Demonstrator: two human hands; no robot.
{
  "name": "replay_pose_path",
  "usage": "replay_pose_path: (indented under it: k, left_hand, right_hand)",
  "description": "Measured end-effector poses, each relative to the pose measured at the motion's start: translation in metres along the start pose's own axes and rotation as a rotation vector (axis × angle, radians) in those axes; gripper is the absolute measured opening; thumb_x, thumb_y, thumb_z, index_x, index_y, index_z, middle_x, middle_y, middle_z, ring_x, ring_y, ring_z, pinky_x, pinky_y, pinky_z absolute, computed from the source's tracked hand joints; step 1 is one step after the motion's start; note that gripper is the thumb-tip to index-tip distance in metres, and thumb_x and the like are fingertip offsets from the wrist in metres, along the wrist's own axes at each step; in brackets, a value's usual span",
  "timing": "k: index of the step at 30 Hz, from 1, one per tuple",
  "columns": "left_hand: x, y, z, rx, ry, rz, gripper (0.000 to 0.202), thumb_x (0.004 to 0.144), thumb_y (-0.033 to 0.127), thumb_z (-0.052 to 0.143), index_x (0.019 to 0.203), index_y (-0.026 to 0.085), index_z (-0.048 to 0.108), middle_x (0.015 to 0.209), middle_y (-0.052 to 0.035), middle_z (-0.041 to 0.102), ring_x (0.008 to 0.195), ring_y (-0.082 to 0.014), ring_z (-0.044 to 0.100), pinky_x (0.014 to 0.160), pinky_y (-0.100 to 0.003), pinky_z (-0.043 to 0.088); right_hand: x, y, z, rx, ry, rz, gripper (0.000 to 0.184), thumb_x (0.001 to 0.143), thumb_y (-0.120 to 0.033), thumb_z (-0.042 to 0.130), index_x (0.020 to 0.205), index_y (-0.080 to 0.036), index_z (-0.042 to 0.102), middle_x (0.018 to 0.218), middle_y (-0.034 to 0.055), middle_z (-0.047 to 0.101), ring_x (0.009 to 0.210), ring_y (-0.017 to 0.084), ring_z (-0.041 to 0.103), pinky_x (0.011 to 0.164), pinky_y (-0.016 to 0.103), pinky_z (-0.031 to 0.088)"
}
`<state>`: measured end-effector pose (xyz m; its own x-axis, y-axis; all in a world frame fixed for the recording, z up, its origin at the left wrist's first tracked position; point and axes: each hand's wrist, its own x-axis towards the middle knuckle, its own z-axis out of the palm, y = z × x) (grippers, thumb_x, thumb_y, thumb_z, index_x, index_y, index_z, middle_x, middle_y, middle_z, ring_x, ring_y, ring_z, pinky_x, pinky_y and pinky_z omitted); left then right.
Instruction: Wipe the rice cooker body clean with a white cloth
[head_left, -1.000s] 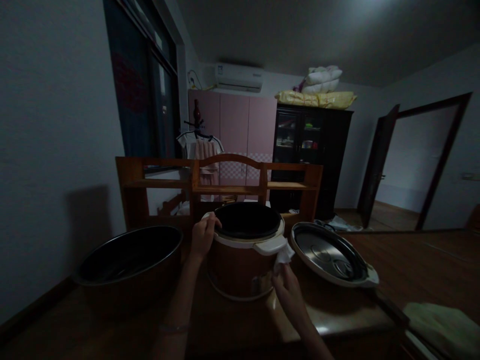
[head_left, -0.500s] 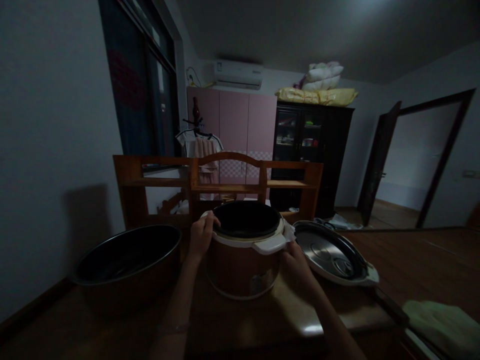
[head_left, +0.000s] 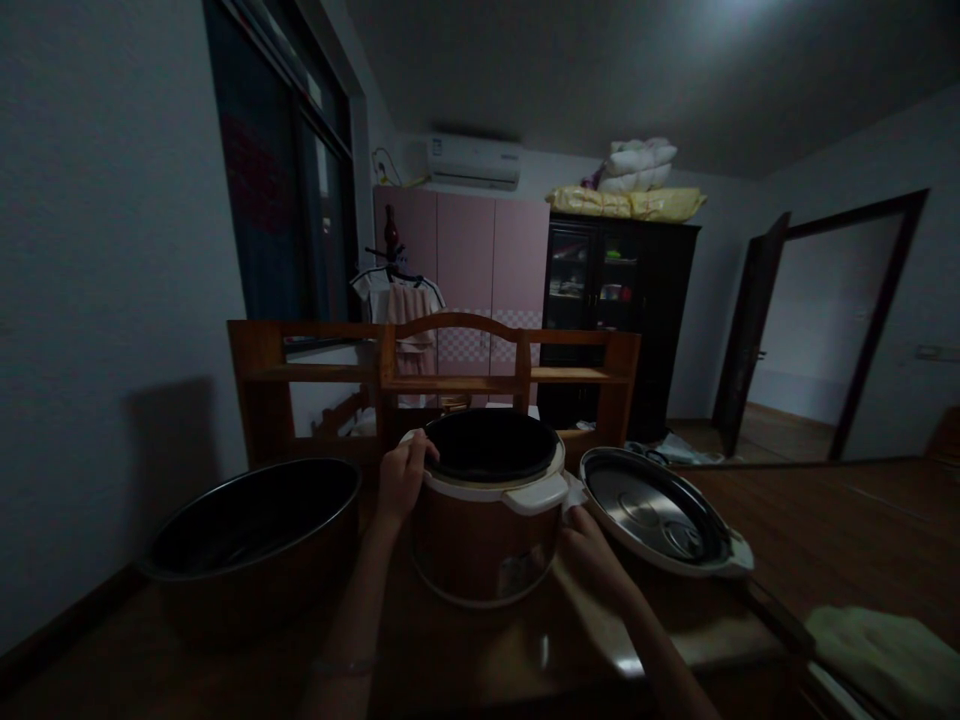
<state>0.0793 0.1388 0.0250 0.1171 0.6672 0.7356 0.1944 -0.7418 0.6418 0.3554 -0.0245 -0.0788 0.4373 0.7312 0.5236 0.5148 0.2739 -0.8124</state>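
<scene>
A rice cooker body (head_left: 465,550) with a white rim and a dark inside stands upright on the wooden tabletop (head_left: 450,660), its lid off. My left hand (head_left: 403,475) grips the rim at the left, fingers bent over the edge. At the right side, my right hand (head_left: 589,545) is closed on a white cloth or tissue (head_left: 574,492), pressed to the cooker's wall beside the white handle (head_left: 536,494). A dark inner pot (head_left: 322,535) sits apart at the left. To the right lies the detached lid (head_left: 637,508), its metal inside facing up.
Behind the cooker rises a wooden shelf unit (head_left: 457,382). A pale green cloth (head_left: 885,650) is at the lower right, beyond the table's edge. Farther back are a pink wardrobe (head_left: 465,250), a dark cabinet (head_left: 664,310) and an open door (head_left: 750,330).
My right hand, with the white cloth, has moved slightly down along the cooker's side. The left hand keeps its place on the rim. The whole view has shifted slightly.
</scene>
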Motion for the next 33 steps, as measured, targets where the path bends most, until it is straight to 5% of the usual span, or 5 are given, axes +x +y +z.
replay_pose_path:
  k: [5, 17, 24, 29, 33]
  left_hand:
    - [0.000, -0.001, 0.000, -0.003, -0.002, -0.004, 0.054, 0.098, 0.047, 0.032, 0.063, 0.021, 0.063, 0.069, -0.0019, 0.067, 0.078, -0.0181, 0.065, 0.080, -0.027, 0.044]
    - [-0.002, 0.001, -0.001, 0.003, -0.002, -0.002, 0.054, 0.098, 0.049, 0.030, 0.064, 0.021, 0.061, 0.075, -0.0017, 0.069, 0.078, -0.0178, 0.063, 0.079, -0.027, 0.044]
    - [-0.002, 0.001, -0.002, -0.007, -0.009, -0.003, 0.050, 0.098, 0.045, 0.032, 0.064, 0.021, 0.060, 0.077, -0.0010, 0.068, 0.079, -0.0169, 0.062, 0.077, -0.027, 0.043]
    - [-0.002, 0.000, -0.001, -0.022, 0.003, 0.001, 0.051, 0.098, 0.047, 0.034, 0.063, 0.021, 0.060, 0.077, -0.0009, 0.068, 0.082, -0.0170, 0.063, 0.084, -0.026, 0.042]
    - [-0.002, -0.001, 0.000, -0.026, 0.013, -0.034, 0.049, 0.097, 0.046, 0.035, 0.064, 0.021, 0.060, 0.079, -0.0014, 0.069, 0.082, -0.0174, 0.063, 0.084, -0.026, 0.044]
  right_hand:
    - [-0.009, 0.023, 0.007, -0.053, -0.048, 0.070, 0.014, 0.059, -0.031, 0.047, 0.067, -0.020, 0.047, 0.074, 0.0040, 0.057, 0.072, 0.021, 0.051, 0.066, 0.028, 0.043]
    - [-0.045, 0.048, 0.023, -0.146, -0.072, 0.152, 0.025, 0.071, -0.043, 0.053, 0.076, -0.018, 0.055, 0.079, 0.0096, 0.064, 0.077, 0.026, 0.059, 0.068, 0.032, 0.045]
    - [-0.056, 0.041, 0.023, -0.143, -0.029, 0.067, 0.059, 0.082, -0.033, 0.049, 0.137, -0.013, 0.042, 0.113, 0.0126, 0.065, 0.098, 0.026, 0.063, 0.082, 0.031, 0.048]
    - [-0.056, 0.023, 0.019, -0.194, 0.018, 0.016, 0.048, 0.087, -0.033, 0.049, 0.130, -0.013, 0.053, 0.097, 0.0099, 0.069, 0.085, 0.025, 0.067, 0.072, 0.028, 0.051]
    - [-0.057, 0.007, 0.018, -0.139, -0.029, -0.065, 0.060, 0.090, -0.030, 0.047, 0.148, -0.016, 0.038, 0.133, 0.0114, 0.057, 0.122, 0.027, 0.055, 0.100, 0.034, 0.045]
